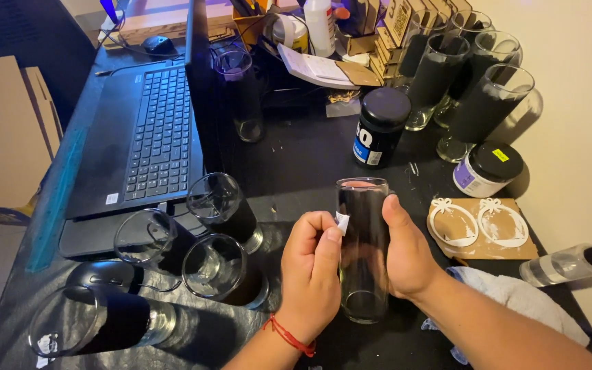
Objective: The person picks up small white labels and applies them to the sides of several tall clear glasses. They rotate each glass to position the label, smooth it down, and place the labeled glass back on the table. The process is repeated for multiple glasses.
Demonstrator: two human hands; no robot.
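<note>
The tall clear glass tumbler wrapped in black film (363, 253) stands upright on the black table (296, 164), near its front edge, between both hands. The right hand (405, 253) has its fingers closed around the side of the glass, so it cannot turn or slip. The left hand (311, 267) presses thumb and forefinger together on a small white paper tab (342, 222) at the edge of the film, pinching it to get a good hold. To the left lie similar glasses on their sides (217, 270), apart from this one. Behind stands a dark jar with a black lid (380, 127).
</note>
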